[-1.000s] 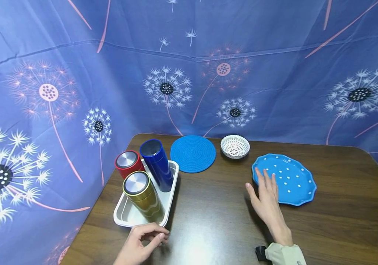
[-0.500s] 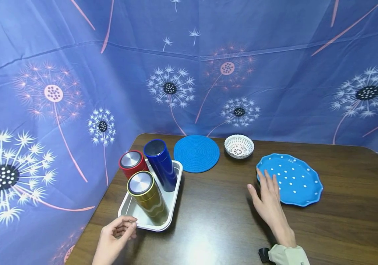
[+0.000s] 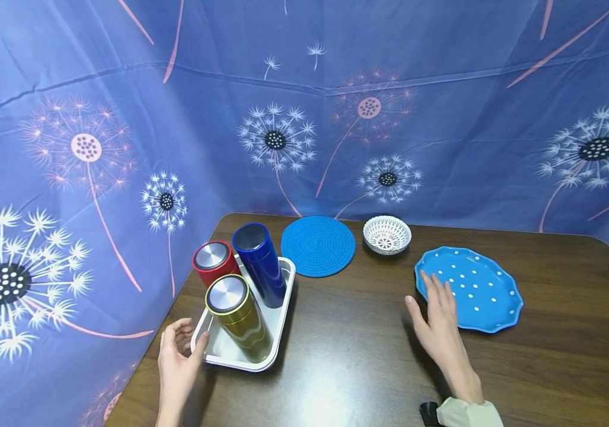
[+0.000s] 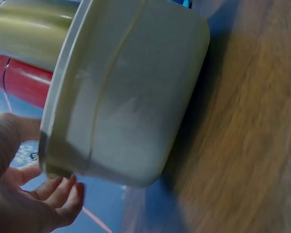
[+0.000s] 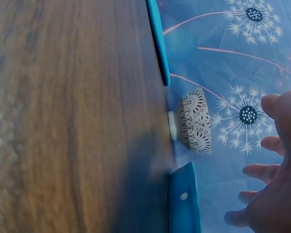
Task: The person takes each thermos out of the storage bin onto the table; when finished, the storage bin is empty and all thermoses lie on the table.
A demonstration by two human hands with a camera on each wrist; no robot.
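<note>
My left hand [image 3: 178,359] is at the near-left corner of a deep white tray [image 3: 242,363]. Its thumb reaches over the rim while its loosely bent fingers lie outside; a gap shows between them in the head view. In the left wrist view the fingertips [image 4: 70,187] are close below the tray's rim, and the thumb tip is hidden behind it. Three thermos flasks stand in the tray: gold [image 3: 242,323], blue [image 3: 261,267] and red [image 3: 213,261]. My right hand [image 3: 440,335], fingers spread and fairly straight, hovers by the left edge of a blue polka-dot plate [image 3: 477,290].
A round blue woven placemat [image 3: 317,246] lies behind the tray. Right of it, a small white patterned bowl [image 3: 386,235] sits near the far edge of the wooden table [image 3: 347,332]. A blue dandelion-print cloth [image 3: 443,148] hangs behind and to the left.
My left hand has moved left from the tray's near-right corner to its near-left corner, its thumb now over the rim. The right hand has shifted only slightly. The flasks keep their places in the tray.
</note>
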